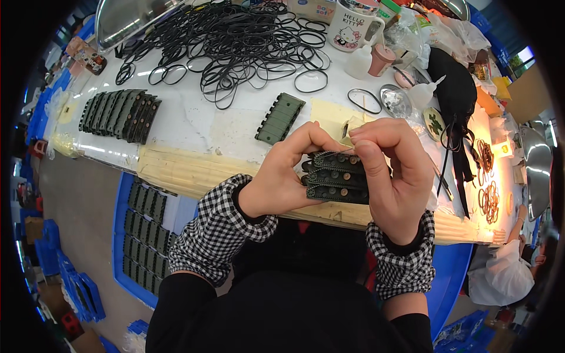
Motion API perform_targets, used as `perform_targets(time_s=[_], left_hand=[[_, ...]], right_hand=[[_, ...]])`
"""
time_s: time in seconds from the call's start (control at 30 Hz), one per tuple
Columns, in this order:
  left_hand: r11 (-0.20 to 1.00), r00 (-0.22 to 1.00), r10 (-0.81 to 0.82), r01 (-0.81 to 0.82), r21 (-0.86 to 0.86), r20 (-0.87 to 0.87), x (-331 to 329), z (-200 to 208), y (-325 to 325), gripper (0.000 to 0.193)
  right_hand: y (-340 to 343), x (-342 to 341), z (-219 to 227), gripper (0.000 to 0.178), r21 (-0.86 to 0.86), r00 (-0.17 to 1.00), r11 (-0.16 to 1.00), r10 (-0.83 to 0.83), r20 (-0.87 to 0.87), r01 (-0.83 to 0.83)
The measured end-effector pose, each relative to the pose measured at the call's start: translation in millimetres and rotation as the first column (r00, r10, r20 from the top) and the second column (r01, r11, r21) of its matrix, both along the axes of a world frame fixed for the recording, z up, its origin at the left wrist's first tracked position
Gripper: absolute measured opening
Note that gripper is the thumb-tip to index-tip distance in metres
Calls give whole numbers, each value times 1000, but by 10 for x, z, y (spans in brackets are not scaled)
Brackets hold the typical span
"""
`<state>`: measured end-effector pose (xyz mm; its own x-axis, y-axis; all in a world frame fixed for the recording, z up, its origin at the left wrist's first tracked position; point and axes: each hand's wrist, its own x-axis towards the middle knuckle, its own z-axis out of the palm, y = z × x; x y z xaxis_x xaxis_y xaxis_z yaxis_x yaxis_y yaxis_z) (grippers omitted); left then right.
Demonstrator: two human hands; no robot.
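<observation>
My left hand (285, 176) is wrapped round the left end of a small stack of dark green ridged plastic strips (334, 177). Round studs or holes run along their sides, which face me. At the stack's right end, my right hand (400, 176) has thumb and forefinger pinched together just above it. Whatever that pinch holds is too small to make out. The right thumb hides part of the stack. Beyond my left hand, a single green segmented plate (280, 118) lies flat on the table.
Farther left stands a row of similar green plates (119, 115). Black rubber bands (235, 44) are heaped at the back. A white mug (352, 26), a clear squeeze bottle (358, 62) and a black cloth (452, 88) occupy the right. Below the edge, a blue tray (119, 235) holds more plates.
</observation>
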<state>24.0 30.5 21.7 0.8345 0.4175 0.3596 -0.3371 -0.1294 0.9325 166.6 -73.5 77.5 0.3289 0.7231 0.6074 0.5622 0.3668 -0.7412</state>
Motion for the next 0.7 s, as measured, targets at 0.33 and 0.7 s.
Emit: perform_targets(time_s=[0.33,0.7], left_hand=[[991,991,-131,131,4,-15,31,52,-5,54],[943,958,-280,262,-206,-60,36,21,-17,47]], right_hand=[[-156,421,-94,8,61,944,944,-327,37,325],[-177,440,-92,7,129,808,891,-449,380,435]])
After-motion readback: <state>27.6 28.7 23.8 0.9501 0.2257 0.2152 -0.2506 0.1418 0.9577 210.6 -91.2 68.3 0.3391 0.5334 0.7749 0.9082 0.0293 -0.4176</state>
